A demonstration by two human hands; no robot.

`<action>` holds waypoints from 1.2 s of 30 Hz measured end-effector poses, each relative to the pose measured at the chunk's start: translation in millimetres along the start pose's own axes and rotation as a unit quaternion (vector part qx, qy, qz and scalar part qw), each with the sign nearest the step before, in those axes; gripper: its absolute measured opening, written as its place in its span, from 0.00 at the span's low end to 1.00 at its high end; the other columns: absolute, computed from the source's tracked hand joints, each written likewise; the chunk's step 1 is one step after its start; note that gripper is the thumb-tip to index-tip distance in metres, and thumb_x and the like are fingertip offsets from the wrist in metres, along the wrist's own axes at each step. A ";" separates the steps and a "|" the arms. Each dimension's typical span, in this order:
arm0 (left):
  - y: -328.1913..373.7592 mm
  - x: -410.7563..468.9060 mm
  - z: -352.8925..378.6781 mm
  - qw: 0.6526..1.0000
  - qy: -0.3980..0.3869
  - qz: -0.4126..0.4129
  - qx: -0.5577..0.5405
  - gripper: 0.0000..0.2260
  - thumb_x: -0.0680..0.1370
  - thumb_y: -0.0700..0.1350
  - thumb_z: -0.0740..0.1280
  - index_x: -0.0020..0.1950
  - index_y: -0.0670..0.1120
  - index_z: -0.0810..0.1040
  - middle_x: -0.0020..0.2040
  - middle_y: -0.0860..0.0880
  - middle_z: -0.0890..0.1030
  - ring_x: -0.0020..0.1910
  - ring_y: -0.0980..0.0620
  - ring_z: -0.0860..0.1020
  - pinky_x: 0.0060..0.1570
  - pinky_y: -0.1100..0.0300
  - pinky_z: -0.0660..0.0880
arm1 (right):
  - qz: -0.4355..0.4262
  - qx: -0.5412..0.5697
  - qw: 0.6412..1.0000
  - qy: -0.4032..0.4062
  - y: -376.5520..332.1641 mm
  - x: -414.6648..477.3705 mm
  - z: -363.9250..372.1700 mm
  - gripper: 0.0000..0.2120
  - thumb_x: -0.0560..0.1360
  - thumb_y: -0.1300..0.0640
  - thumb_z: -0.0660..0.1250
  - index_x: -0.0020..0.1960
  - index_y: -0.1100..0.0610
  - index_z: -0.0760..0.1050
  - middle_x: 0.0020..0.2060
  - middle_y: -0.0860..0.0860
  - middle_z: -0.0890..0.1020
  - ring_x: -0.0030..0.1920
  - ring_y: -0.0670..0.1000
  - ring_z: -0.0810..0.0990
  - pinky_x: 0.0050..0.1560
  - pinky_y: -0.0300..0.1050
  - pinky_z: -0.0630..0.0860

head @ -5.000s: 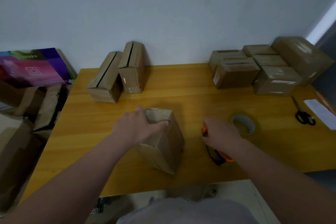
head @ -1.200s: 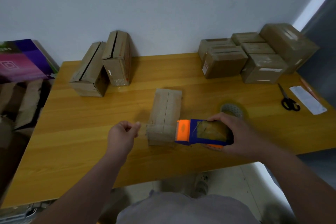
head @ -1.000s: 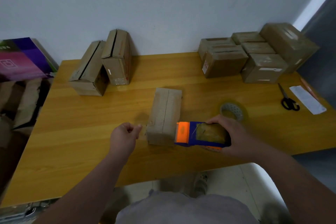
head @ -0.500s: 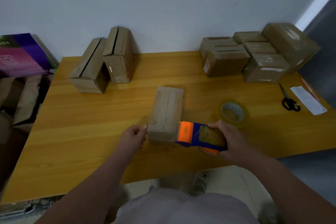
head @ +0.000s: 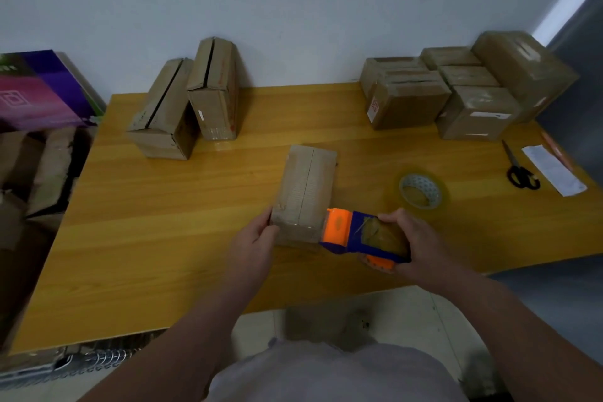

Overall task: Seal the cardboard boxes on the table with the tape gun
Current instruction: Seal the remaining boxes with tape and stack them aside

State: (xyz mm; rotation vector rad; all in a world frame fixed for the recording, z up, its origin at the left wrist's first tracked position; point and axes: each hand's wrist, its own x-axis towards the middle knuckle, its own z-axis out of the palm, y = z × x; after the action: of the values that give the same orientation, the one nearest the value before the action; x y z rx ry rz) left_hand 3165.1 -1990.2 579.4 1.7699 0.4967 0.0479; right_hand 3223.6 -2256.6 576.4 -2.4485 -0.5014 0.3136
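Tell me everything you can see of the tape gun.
The tape gun is plastic-looking, with a dark blue body, a bright orange head and an orange piece beneath its rear. A brownish roll of tape shows inside the body. It is held roughly level, head pointing left, against the near right corner of the cardboard box on the table. The right hand grips its rear end, fingers over the roll.
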 end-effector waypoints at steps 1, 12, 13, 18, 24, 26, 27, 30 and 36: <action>-1.0 -0.7 0.0 1.000 -0.012 0.004 0.004 0.19 0.81 0.39 0.59 0.72 0.48 0.68 0.61 0.58 0.73 0.52 0.67 0.71 0.46 0.76 0.66 | 0.000 0.001 1.000 0.001 -0.2 0.1 0.2 0.34 0.63 0.45 0.79 0.59 0.35 0.61 0.57 0.44 0.70 0.59 0.50 0.72 0.54 0.52 0.76; 7.9 -7.3 11.4 0.844 -0.118 0.168 0.496 0.35 0.80 0.46 0.60 0.79 0.48 0.41 0.79 0.50 0.40 0.77 0.51 0.40 0.73 0.53 0.39 | -0.008 -0.017 1.000 -0.014 -2.4 4.4 -5.2 0.34 0.64 0.46 0.79 0.65 0.44 0.66 0.57 0.44 0.69 0.60 0.48 0.69 0.53 0.44 0.71; 9.8 -7.9 13.1 0.826 -0.131 0.182 0.517 0.34 0.80 0.47 0.59 0.79 0.48 0.40 0.79 0.50 0.40 0.77 0.51 0.39 0.73 0.53 0.37 | -0.010 -0.021 1.000 -0.016 -3.1 4.5 -6.3 0.34 0.65 0.47 0.79 0.66 0.46 0.66 0.58 0.44 0.70 0.61 0.49 0.69 0.53 0.44 0.70; 11.0 -1.9 10.3 0.769 -0.190 0.224 0.568 0.38 0.78 0.47 0.61 0.78 0.48 0.38 0.78 0.50 0.38 0.76 0.53 0.37 0.70 0.59 0.32 | -0.018 -0.038 0.999 -0.034 -7.6 7.9 -10.8 0.33 0.67 0.47 0.78 0.66 0.45 0.65 0.64 0.47 0.71 0.64 0.50 0.69 0.57 0.45 0.72; 16.2 1.7 7.9 0.765 -0.221 0.211 0.567 0.42 0.75 0.48 0.66 0.78 0.51 0.39 0.79 0.51 0.40 0.76 0.54 0.39 0.75 0.57 0.39 | -0.042 -0.039 0.998 -0.032 -14.8 10.1 -17.2 0.31 0.68 0.45 0.75 0.66 0.45 0.65 0.62 0.48 0.73 0.62 0.50 0.69 0.52 0.45 0.70; 18.3 2.2 9.1 0.773 -0.224 0.200 0.559 0.42 0.74 0.48 0.67 0.78 0.52 0.40 0.79 0.51 0.41 0.77 0.53 0.40 0.75 0.57 0.40 | -0.047 -0.035 0.998 -0.035 -14.5 10.2 -17.7 0.31 0.68 0.45 0.75 0.66 0.44 0.65 0.61 0.49 0.73 0.61 0.51 0.69 0.53 0.46 0.71; 19.1 2.4 9.8 0.777 -0.223 0.195 0.555 0.42 0.75 0.48 0.67 0.78 0.53 0.41 0.79 0.51 0.41 0.77 0.53 0.41 0.76 0.56 0.40 | -0.048 -0.030 0.998 -0.039 -14.0 10.3 -17.9 0.31 0.68 0.46 0.76 0.66 0.44 0.65 0.61 0.49 0.73 0.62 0.51 0.69 0.54 0.48 0.72; 19.7 2.7 11.3 0.780 -0.214 0.192 0.556 0.41 0.75 0.49 0.68 0.78 0.54 0.41 0.79 0.51 0.43 0.77 0.53 0.42 0.76 0.56 0.42 | -0.054 -0.010 0.998 -0.044 -11.6 9.5 -22.3 0.32 0.67 0.46 0.76 0.66 0.43 0.64 0.61 0.49 0.72 0.63 0.51 0.69 0.57 0.51 0.73; 18.0 4.3 13.3 0.772 -0.212 0.190 0.568 0.43 0.75 0.48 0.69 0.77 0.53 0.41 0.79 0.50 0.44 0.78 0.51 0.43 0.75 0.57 0.42 | -0.090 0.007 0.994 -0.056 -8.9 1.5 -37.2 0.33 0.67 0.49 0.77 0.65 0.38 0.63 0.61 0.46 0.72 0.60 0.47 0.71 0.54 0.47 0.75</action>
State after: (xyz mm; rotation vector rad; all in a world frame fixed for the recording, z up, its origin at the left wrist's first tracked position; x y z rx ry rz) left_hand 3178.3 -2003.9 591.7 2.9416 -0.2881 -0.4606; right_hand 3235.0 -2268.8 610.9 -2.3600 -0.7609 0.3783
